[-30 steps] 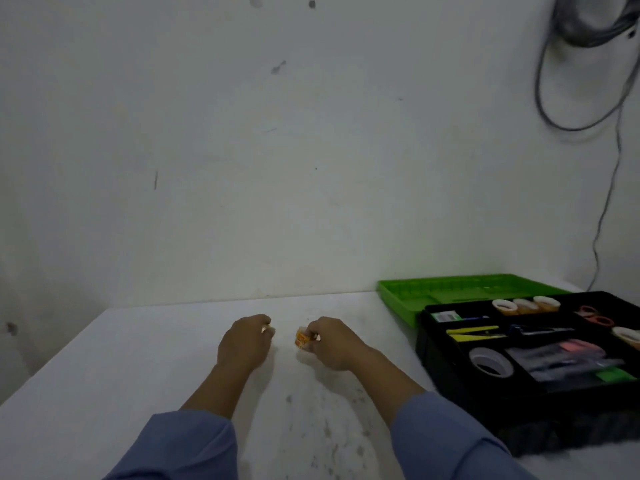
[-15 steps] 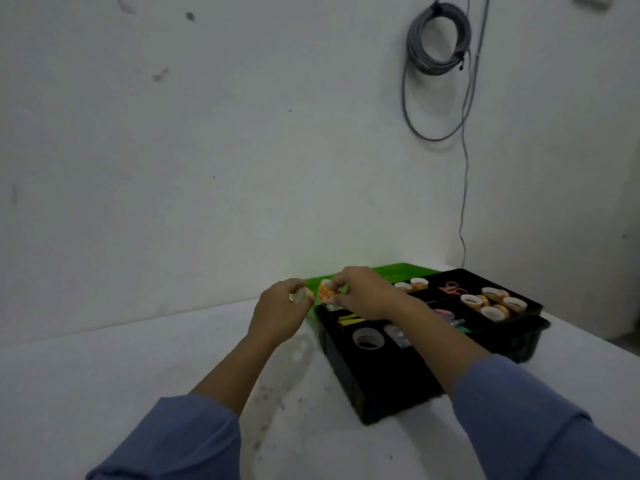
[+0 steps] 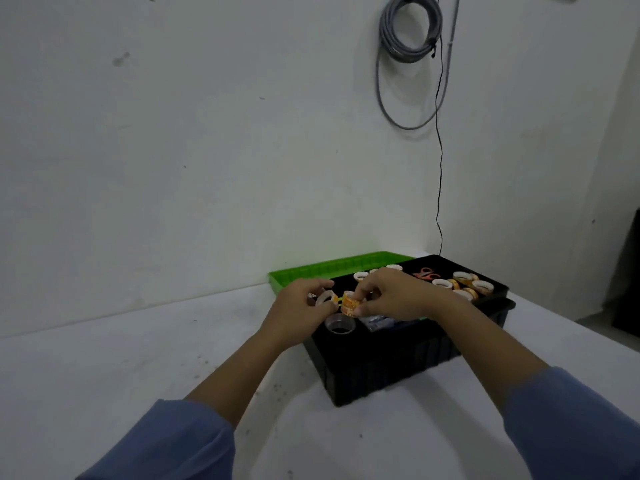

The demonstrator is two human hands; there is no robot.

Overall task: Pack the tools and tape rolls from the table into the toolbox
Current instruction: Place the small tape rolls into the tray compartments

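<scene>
Now, your left hand [image 3: 297, 308] pinches a white roll [image 3: 325, 298], your right hand [image 3: 393, 295] an orange roll [image 3: 349, 305], over the toolbox [image 3: 398, 368]'s left edge; either may fall outside.

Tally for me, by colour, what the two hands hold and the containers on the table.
Orange tape roll, in the right hand: 1
Pale tape roll, in the left hand: 1
Black toolbox: 1
Green tray: 1
Total: 4
</scene>
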